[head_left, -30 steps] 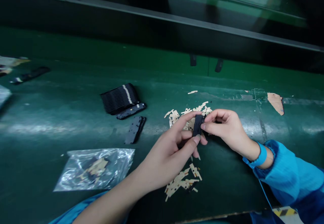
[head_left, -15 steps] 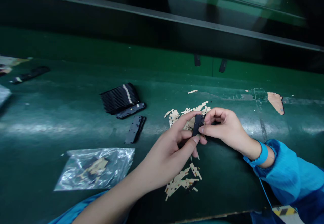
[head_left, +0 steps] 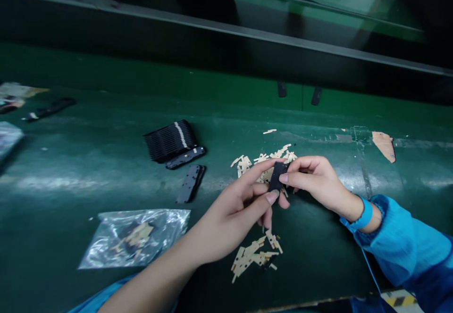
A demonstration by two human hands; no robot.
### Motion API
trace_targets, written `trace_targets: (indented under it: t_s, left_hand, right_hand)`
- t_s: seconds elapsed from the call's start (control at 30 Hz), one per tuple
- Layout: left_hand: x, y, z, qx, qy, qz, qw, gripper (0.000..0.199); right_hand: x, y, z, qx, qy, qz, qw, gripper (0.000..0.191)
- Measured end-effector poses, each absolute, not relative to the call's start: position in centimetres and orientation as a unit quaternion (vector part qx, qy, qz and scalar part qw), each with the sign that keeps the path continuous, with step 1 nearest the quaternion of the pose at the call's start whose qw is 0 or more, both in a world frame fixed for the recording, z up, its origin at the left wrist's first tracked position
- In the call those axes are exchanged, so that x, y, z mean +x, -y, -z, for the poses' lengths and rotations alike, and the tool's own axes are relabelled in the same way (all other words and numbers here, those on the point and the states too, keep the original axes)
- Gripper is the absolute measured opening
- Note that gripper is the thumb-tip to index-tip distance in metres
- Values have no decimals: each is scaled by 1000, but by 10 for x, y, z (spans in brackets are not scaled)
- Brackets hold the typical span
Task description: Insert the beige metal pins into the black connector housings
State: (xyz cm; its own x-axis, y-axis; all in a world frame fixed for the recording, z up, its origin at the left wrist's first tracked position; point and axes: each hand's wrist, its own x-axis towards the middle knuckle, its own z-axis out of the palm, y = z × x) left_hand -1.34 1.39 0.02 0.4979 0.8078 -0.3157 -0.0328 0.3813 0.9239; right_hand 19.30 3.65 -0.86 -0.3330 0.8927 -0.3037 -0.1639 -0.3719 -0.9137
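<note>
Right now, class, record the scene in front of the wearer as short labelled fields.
left hand: holds a small black part
right hand: thumb touches that part; any tiny item pinched is hidden
pale pieces: one cluster beyond the left hand, another nearer the wearer
left side: black stack with a white stripe, clear bag
surface: green tabletop

We see one small black piece (head_left: 275, 177), right of the centre of the frame. It is flat and longer than wide, with a dark, dull face. Its pose is tilted, the upper end leaning a little to the right. We see it held between the fingers of the left hand (head_left: 240, 211), and the right hand (head_left: 316, 181) touches its right side. The fingers hide some of its edges.
</note>
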Motion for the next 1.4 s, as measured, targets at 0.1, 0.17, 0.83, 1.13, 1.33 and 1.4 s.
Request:
trace_targets:
  t_s: [0.1,0.17,0.83,1.13,1.33,1.4]
  left_hand:
    - [-12,-15,4,420,-388,-314,758,59]
    - [-11,-16,5,383,-364,-319,787,61]
    - [-9,-11,2,598,-437,-292,605,50]
    - [-13,-15,7,404,-359,-318,779,59]
    - [-17,-17,4,348,-322,-281,834,65]
    - [-18,-19,5,315,-308,-269,857,68]
  right_hand:
    - [193,-35,12,-434,424,-691,393,31]
    - [193,-35,14,-427,436,-686,397,33]
    - [194,-29,4,-488,524,-553,426,19]
    - [199,-32,8,-446,523,-598,412,30]
    - [201,-35,5,-428,546,-593,408,25]
    - [202,-35,4,-426,553,-585,413,23]
